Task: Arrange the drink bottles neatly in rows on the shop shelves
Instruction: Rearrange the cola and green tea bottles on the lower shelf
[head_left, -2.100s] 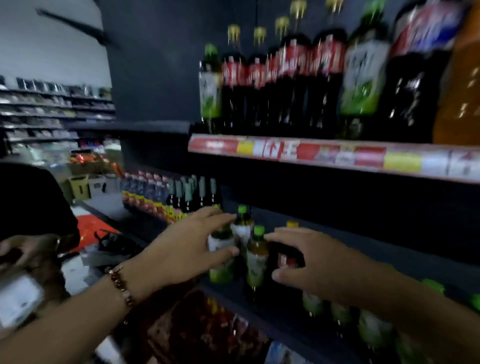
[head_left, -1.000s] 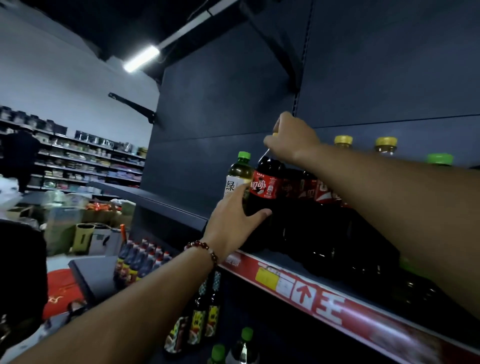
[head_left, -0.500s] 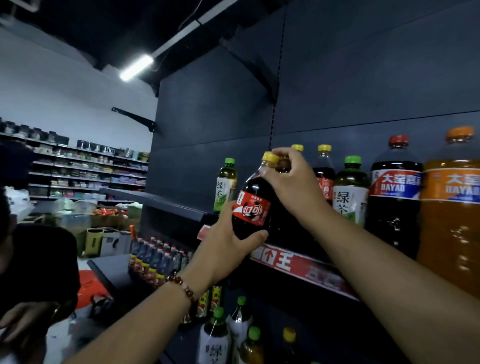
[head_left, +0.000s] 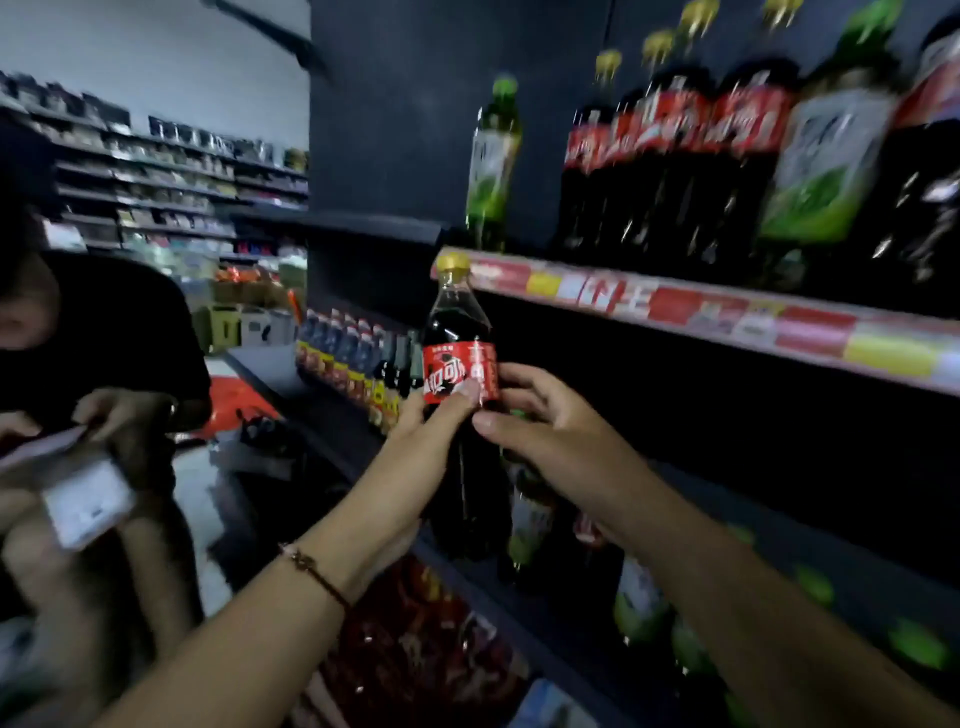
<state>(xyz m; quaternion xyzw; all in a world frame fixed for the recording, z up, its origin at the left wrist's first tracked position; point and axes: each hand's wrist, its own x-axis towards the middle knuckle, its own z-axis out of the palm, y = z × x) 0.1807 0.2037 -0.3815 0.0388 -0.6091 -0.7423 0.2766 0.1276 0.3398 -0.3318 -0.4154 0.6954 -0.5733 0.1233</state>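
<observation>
A tall cola bottle (head_left: 457, 332) with a yellow cap and red label stands upright in front of the lower shelf (head_left: 519, 597). My left hand (head_left: 431, 415) grips it at the label from the left. My right hand (head_left: 540, 421) holds its right side at the same height, thumb in front. Above, on the upper shelf (head_left: 675, 306), stands a row of large cola bottles (head_left: 675, 156) with a green tea bottle (head_left: 491, 166) at its left end. Small green-capped bottles (head_left: 639, 597) stand on the lower shelf behind my right arm.
Another person (head_left: 78, 364) in black stands at the left holding a white device (head_left: 88, 499). A row of small bottles (head_left: 353, 358) lines a shelf further back. Red packets (head_left: 426, 649) fill the shelf below. Big green tea bottles (head_left: 826, 156) stand at the upper right.
The cola bottle has come off the upper shelf and moved down to the lower shelf's level. My right hand slid from its cap to its label. The camera has tilted downward.
</observation>
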